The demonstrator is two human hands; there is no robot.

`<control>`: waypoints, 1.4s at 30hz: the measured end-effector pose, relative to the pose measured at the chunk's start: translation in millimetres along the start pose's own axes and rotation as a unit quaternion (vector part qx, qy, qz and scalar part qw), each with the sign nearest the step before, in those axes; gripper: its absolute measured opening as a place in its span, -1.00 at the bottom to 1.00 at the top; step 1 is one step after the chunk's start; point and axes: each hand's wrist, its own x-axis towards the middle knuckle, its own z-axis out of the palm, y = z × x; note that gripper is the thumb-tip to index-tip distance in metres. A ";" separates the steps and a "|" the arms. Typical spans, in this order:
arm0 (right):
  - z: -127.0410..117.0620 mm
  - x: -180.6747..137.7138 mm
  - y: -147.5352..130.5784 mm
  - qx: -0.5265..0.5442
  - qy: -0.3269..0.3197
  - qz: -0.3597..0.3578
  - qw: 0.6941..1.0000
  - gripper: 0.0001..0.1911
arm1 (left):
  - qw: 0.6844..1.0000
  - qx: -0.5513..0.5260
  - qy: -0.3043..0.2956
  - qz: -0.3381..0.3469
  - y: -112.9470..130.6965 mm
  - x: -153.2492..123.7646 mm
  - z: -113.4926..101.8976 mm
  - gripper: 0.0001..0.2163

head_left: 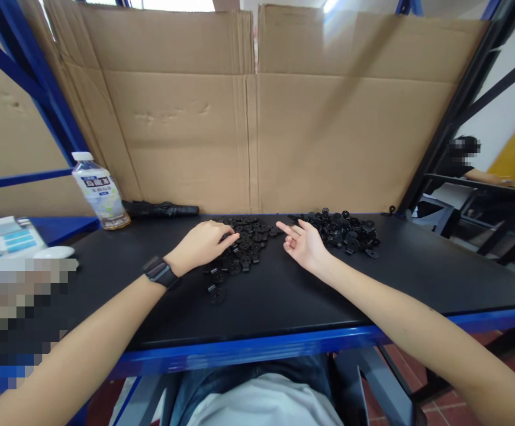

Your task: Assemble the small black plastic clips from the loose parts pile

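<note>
Fig. My left hand (199, 245), fingers (227, 238) curled low into the loose pile of black plastic discs (245, 253), possibly pinching one; the view is too poor to tell. My right hand (304, 245), fingers spread open, lies just beside the second pile of discs (341, 232) on the black tabletop (328, 290).

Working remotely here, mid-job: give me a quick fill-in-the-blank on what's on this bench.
A black wristwatch is on the ____ wrist. The black plastic parts lie in ____ main piles on the black bench top. The right hand is ____, gripping nothing. A plastic bottle stands near a folded black ____.

left; two; open; umbrella
</note>
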 end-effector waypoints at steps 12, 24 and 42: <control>-1.0 7.9 0.6 -0.073 0.038 -0.022 0.996 -0.61 | 0.945 -0.076 -0.315 0.040 21.6 -22.2 -12.7 -0.03; -27.6 46.3 -9.9 -0.197 0.059 -0.156 0.966 -0.65 | 0.980 -0.066 -0.190 0.012 -5.6 -4.0 30.8 -0.32; -31.0 53.0 -3.5 -0.625 -0.084 -0.350 0.693 -0.87 | 0.996 -0.043 -0.053 0.051 1.0 -1.4 21.4 -0.51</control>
